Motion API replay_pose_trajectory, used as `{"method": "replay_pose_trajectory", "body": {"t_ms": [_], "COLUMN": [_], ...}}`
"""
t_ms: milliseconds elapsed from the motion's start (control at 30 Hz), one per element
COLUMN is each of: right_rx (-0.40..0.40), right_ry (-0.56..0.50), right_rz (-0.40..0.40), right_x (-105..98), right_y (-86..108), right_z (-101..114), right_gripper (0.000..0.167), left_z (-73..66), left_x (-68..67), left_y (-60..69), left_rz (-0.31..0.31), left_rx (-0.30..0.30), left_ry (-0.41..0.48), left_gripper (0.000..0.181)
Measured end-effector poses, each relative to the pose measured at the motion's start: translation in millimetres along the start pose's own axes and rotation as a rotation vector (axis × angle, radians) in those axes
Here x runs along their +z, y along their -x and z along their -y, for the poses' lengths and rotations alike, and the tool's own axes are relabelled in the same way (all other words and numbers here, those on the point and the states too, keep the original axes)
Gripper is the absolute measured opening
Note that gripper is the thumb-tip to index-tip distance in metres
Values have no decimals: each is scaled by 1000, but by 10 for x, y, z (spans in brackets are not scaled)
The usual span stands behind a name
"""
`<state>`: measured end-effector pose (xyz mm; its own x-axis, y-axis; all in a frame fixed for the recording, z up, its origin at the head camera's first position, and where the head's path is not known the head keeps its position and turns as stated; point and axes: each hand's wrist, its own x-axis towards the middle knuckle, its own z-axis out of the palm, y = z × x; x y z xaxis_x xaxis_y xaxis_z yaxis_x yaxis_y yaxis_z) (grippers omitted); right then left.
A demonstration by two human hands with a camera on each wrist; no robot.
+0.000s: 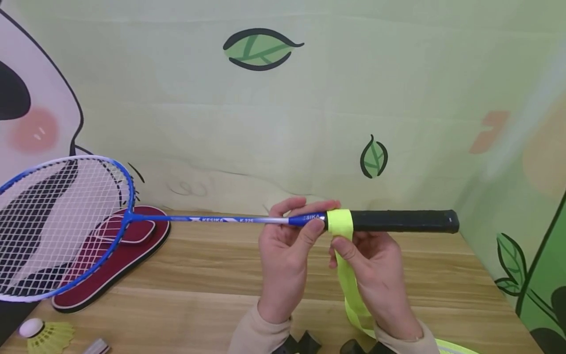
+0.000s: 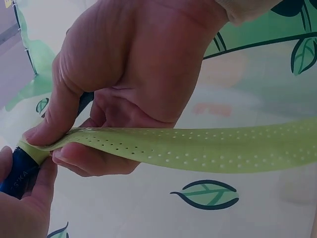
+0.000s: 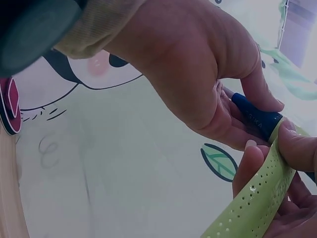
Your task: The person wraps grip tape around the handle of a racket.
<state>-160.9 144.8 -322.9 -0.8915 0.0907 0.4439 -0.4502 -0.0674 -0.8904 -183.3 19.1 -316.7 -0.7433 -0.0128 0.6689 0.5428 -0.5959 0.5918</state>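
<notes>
A blue and white badminton racket (image 1: 216, 220) lies level across the head view, its black handle (image 1: 407, 221) to the right. Neon-yellow perforated grip tape (image 1: 340, 223) is wrapped around the handle's end beside the blue cone (image 1: 305, 219). My left hand (image 1: 283, 265) holds the racket at that cone, thumb in front and fingers behind. Just below the wrap, my right hand (image 1: 382, 275) pinches the tape between thumb and fingers. From there the loose strip (image 2: 213, 148) runs down toward the table in the head view. The strip's holes show in both wrist views.
A yellow shuttlecock (image 1: 46, 337) lies at the wooden table's (image 1: 199, 275) front left. Behind the racket head sits a maroon, white-trimmed flat item (image 1: 146, 246). A small grey object (image 1: 97, 346) is cut off by the bottom edge. A leaf-printed backdrop (image 1: 177, 123) stands behind.
</notes>
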Motion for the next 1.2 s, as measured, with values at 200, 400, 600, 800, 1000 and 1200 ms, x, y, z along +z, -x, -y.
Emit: {"method": "replay_pose_trajectory", "body": {"t_ms": [200, 400, 600, 800, 1000, 1200], "right_rx": [-27, -48, -93, -91, -89, -77], "right_ry": [-14, -46, -136, -139, -144, -188], "right_rz": [0, 21, 72, 81, 57, 69], "right_x": [-9, -23, -40, -54, -46, -58], "right_y": [-10, -24, -38, -37, -21, -12], "right_z": [-21, -30, -29, -23, -16, -13], "right_gripper": [21, 29, 43, 40, 22, 13], "left_z": [-2, -2, -5, 18, 18, 12], "left_x": [-8, -5, 18, 16, 29, 44], "left_y": [-4, -3, -5, -9, 2, 20], "left_rz": [-7, -43, -98, -97, -96, 49], "left_rx": [-2, -32, -81, -35, -29, 19], "left_ry": [-2, -11, 11, -19, -36, 146], "left_gripper": [27, 24, 21, 12, 12, 36]}}
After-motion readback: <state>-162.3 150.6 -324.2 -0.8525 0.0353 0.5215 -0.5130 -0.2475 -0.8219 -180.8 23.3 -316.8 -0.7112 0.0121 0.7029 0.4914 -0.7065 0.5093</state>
